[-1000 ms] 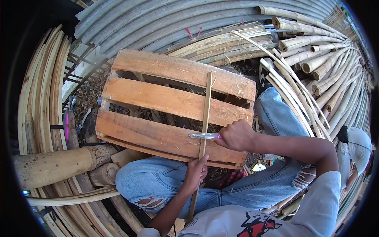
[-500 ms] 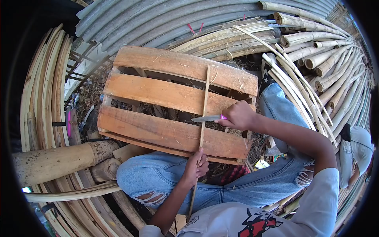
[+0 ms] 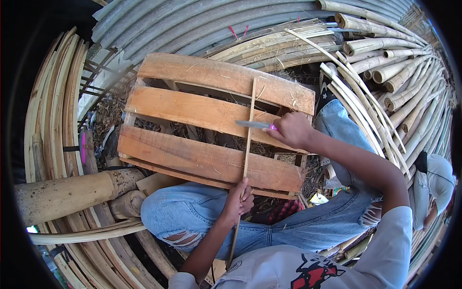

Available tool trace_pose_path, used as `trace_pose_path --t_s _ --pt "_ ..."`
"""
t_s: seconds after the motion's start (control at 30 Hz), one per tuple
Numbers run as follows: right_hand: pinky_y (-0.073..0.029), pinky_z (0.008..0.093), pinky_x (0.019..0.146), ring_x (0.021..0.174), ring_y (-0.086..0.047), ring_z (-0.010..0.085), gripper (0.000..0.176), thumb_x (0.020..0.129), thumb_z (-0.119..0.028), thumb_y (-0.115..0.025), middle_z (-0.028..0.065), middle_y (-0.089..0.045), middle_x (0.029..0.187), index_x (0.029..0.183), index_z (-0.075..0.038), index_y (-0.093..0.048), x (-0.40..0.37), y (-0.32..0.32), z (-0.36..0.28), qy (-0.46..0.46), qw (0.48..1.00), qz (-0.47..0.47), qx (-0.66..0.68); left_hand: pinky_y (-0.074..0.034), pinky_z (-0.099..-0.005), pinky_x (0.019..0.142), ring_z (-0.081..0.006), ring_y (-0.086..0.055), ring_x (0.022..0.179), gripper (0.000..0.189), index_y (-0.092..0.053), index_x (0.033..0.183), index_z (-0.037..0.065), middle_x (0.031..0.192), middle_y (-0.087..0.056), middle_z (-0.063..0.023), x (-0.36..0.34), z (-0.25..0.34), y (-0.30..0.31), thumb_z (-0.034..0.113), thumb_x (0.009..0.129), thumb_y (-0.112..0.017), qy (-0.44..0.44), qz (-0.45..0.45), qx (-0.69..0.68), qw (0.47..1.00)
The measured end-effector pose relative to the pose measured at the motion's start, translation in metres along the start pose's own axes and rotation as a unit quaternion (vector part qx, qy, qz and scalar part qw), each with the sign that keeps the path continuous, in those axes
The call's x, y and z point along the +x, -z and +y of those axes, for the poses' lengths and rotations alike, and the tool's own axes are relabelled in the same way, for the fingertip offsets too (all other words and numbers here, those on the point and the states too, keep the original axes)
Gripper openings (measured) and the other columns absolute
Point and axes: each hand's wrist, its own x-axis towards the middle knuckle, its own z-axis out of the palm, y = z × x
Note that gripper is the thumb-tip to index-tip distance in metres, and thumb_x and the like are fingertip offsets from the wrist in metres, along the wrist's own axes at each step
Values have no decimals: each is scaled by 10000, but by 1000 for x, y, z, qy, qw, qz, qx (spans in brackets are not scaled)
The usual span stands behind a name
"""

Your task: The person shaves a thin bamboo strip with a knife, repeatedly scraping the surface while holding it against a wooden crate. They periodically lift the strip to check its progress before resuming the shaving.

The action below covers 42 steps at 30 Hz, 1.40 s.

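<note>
My right hand (image 3: pixel 294 131) is closed on the pink handle of a knife (image 3: pixel 252 124), its blade pointing left and lying across a thin bamboo strip (image 3: pixel 249 144). The strip runs lengthwise away from me over a slatted wooden crate (image 3: pixel 183 108). Near the crate's front edge, my left hand (image 3: pixel 238 200) grips the strip, and its lower end passes down beside my shirt. Fine shavings are scattered on the slats, mostly at the far right corner.
Split bamboo slats (image 3: pixel 53 106) stand stacked at the left, above a thick bamboo pole (image 3: pixel 72 195). Whole bamboo poles (image 3: pixel 375 46) are piled at the right. Corrugated sheeting (image 3: pixel 192 24) lies behind the crate. Another person (image 3: pixel 438 178) is at the far right edge.
My right hand and the knife have moved away from me along the strip, from the gap between slats to the middle slat. My left hand stays on the strip.
</note>
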Motion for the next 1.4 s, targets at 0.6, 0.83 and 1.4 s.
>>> trace_pose_path --t_s 0.6,0.83,1.4 --pt "-452 422 444 432 -558 320 587 905 -502 -441 139 -532 465 570 -46 -595 4 17 13 -140 990 -8 14 -218 -199 300 -38 -289 334 488 -333 606 134 449 -316 42 1 -9 -11 482 911 -489 -78 129 168 974" --pt "-465 418 464 497 -584 341 590 922 -498 -394 152 -557 505 581 -71 -616 -8 11 -2 -60 998 -24 -2 -218 -195 302 -36 -296 340 481 -334 614 132 449 -316 45 0 -8 -11 474 920 -480 -66 118 156 979" --pt "-441 420 432 462 -567 335 575 883 -511 -455 149 -543 485 546 -63 -586 -13 9 -3 -11 1000 -12 -7 -198 -206 294 -42 -273 326 493 -316 604 134 447 -289 45 1 -11 -15 473 935 -453 -79 146 197 966"
